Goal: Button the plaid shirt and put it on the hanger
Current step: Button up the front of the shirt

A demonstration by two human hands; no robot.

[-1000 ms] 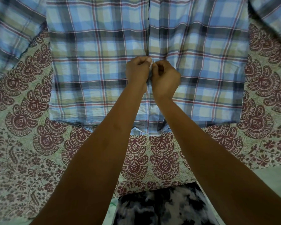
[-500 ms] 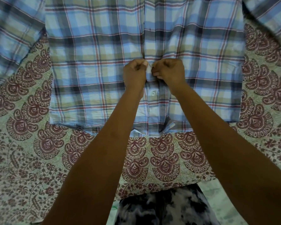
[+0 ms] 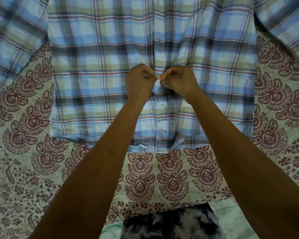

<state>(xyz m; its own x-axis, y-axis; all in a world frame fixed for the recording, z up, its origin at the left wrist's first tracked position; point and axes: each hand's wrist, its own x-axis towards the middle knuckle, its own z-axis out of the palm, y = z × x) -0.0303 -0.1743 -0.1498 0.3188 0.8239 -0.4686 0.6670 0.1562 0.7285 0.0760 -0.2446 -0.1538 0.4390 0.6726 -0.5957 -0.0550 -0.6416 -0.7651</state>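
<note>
**Pinching a shirt front closed, seen from above**

Reaching in from 6 o'clock with both bare forearms, meeting just above centre. Curled tight at the left hand point(image 3: 139, 81), its grip pinching the placket edge of the plaid shirt point(image 3: 97, 66). Curled likewise at the right hand point(image 3: 181, 81), at 3 o'clock of the left and almost touching it, its grip pinching a small pale button point(image 3: 160, 76) at thumb tip. Lying flat and front-up under both grips, spreading toward 12 o'clock, on a printed maroon cloth point(image 3: 173, 173). Fastened at 6 o'clock of the hands: a second button point(image 3: 161, 106).
</note>
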